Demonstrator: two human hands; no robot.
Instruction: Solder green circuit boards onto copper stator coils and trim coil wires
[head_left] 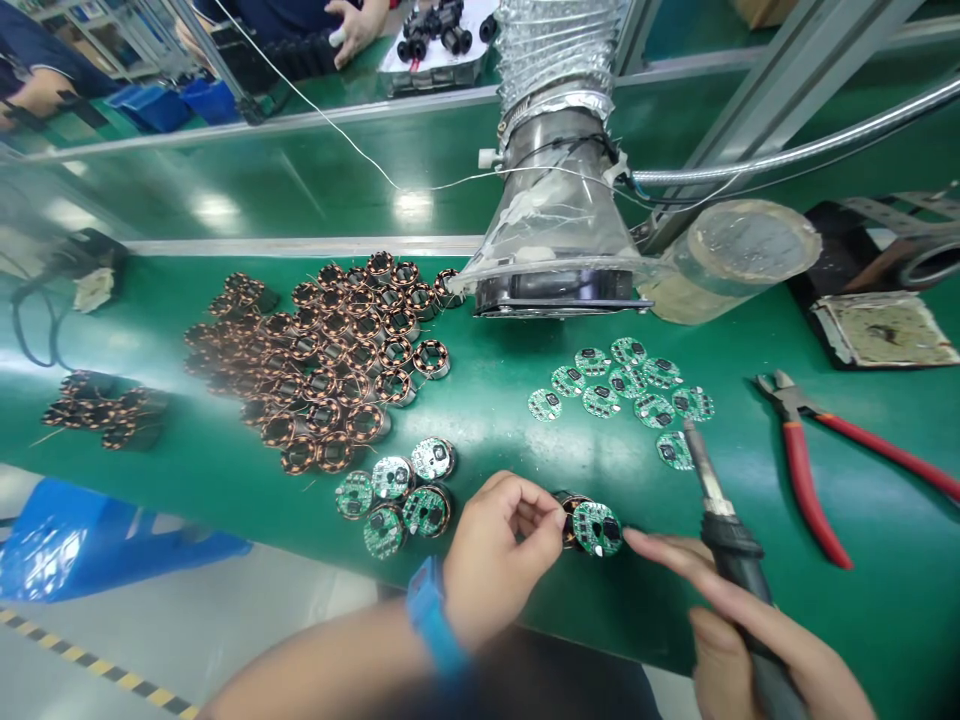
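Note:
My left hand [506, 545], with a blue band [435, 610] at the wrist, pinches what looks like a thin wire end at the left side of a copper-wound stator [570, 520]. A round green circuit board [598, 528] leans over that stator's right side and partly hides it. My right hand [750, 610] is wrapped round a soldering iron [731, 545], its tip pointing up and away toward the loose boards. The outstretched index finger of that hand reaches the right edge of the board. Left of my hands stand several stators topped with boards [391, 478].
Many bare stators [322, 350] crowd the left of the green bench [480, 420]. Loose round boards [600, 400] lie right of centre. A fume hood [562, 230] hangs behind them. Red-handled cutters [802, 450], a clear container [742, 260] and a soldering sponge [885, 325] sit right. Co-workers' hands [360, 25] show beyond.

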